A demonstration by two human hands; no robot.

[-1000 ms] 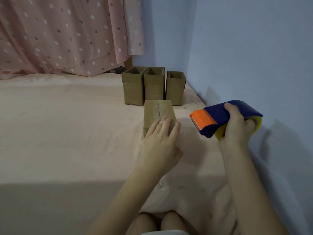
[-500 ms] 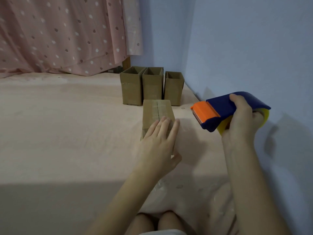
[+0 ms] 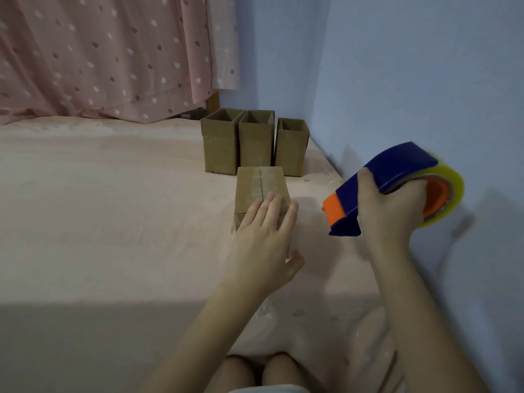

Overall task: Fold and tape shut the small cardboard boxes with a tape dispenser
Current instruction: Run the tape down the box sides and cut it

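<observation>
Lifted and tipped back since a moment ago, the tape dispenser now points its orange nose down toward the bed, right of the closed box. Behind that box stand three open boxes by the wall. The left hand lies flat-fingered on the box's near end; the right hand grips the dispenser, held clear of the box.

Blue wall, pink spotted curtain, pink bedsheet.
</observation>
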